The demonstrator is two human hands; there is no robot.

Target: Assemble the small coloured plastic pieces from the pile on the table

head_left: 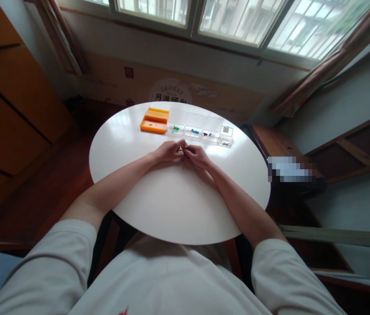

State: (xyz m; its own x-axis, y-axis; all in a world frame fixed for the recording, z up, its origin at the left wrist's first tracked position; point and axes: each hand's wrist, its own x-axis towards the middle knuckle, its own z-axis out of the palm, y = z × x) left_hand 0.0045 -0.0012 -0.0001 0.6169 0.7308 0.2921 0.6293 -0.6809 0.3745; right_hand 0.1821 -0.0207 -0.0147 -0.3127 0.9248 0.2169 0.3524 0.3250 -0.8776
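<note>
Left hand (170, 151) and right hand (198, 156) meet on a small multicoloured piece (186, 145)

From my remote seat I see both hands turned inward, fingertips pinching the piece between them. Green, yellow and blue peek through, but the fingers hide its shape. They are over the white surface (178, 197); I cannot tell whether they rest on it.

I judge the work to be partway: some colours seem already joined in the grip, while loose bits remain beyond it, too small for me to count.

Past the left hand sits an orange tray (150, 129) with a few tiny bits (156, 125) on its floor. Beyond both hands runs a clear compartment box (185, 132): green pieces (176, 128) nearest the tray, blue pieces (195, 131) next, then dark pieces (207, 134). Past the right hand, at the row's end, a small clear container (231, 132) shows a pale square (226, 129), with greyish bits (226, 143) just nearer; I can identify neither.

Farthest from the hands are the wall (102, 61) and window (230, 22).
</note>
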